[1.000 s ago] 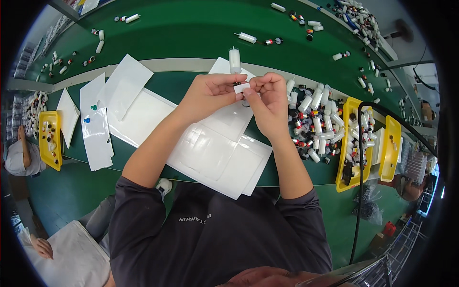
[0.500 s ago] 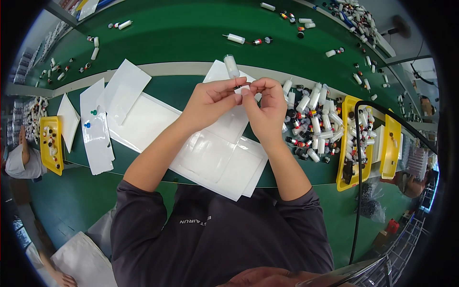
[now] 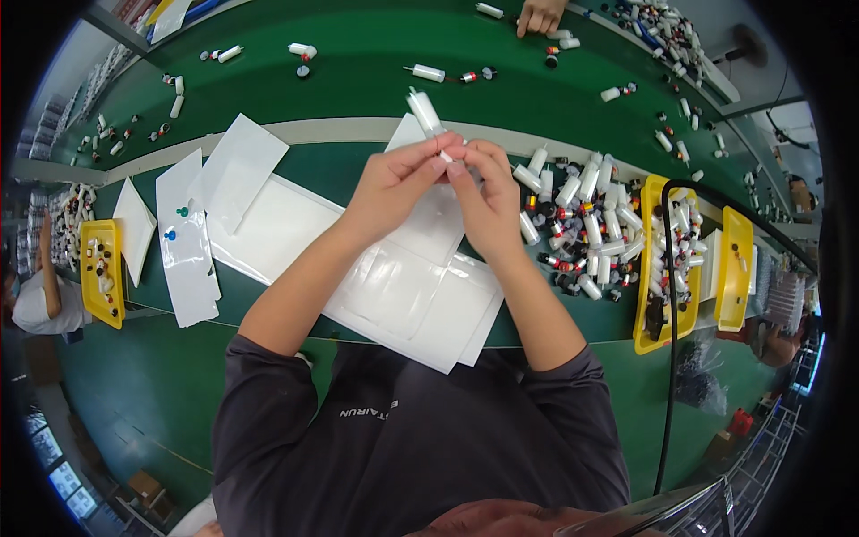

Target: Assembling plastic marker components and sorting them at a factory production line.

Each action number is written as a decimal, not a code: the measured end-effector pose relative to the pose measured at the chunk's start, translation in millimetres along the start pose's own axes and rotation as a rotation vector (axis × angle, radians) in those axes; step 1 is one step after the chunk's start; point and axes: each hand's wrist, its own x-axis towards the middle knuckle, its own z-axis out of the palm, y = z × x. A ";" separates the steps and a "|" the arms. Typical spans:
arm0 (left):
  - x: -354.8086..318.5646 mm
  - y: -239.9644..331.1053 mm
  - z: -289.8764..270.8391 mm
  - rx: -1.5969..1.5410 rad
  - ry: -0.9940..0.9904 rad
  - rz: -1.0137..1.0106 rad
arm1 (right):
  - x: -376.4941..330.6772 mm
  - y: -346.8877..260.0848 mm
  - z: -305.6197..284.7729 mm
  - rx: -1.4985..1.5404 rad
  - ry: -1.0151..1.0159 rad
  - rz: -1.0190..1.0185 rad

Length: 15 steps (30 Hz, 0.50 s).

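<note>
Green worktable (image 3: 358, 72) strewn with small white tubes (image 3: 582, 215), clear bags (image 3: 188, 242).

You see bright, even light from above, with only soft shadows under your fingers (image 3: 447, 161). The white sheets (image 3: 403, 286) below them shine a little. Far from them, edges bend and go black.

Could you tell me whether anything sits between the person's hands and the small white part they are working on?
Nothing visible does. The left hand and right hand both pinch the white part directly at the fingertips, above the white sheets. The loose tubes lie off to the right.
</note>
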 end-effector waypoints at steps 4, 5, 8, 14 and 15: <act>14.9 3.9 -40.7 0.187 0.082 0.051 | 3.8 -12.7 -29.5 -0.182 -0.185 0.127; 23.2 6.7 -56.5 0.193 0.123 0.040 | 0.8 -26.0 -40.1 -0.340 -0.400 0.193; 39.3 32.8 -101.3 0.506 0.196 0.017 | -30.0 -27.3 -39.5 -0.651 -0.596 0.060; 72.8 79.9 -158.8 1.471 0.050 -0.220 | -34.8 -22.7 -32.9 -0.717 -0.591 -0.076; 80.2 84.3 -158.5 1.595 0.036 -0.309 | -34.2 -21.8 -32.2 -0.699 -0.591 -0.073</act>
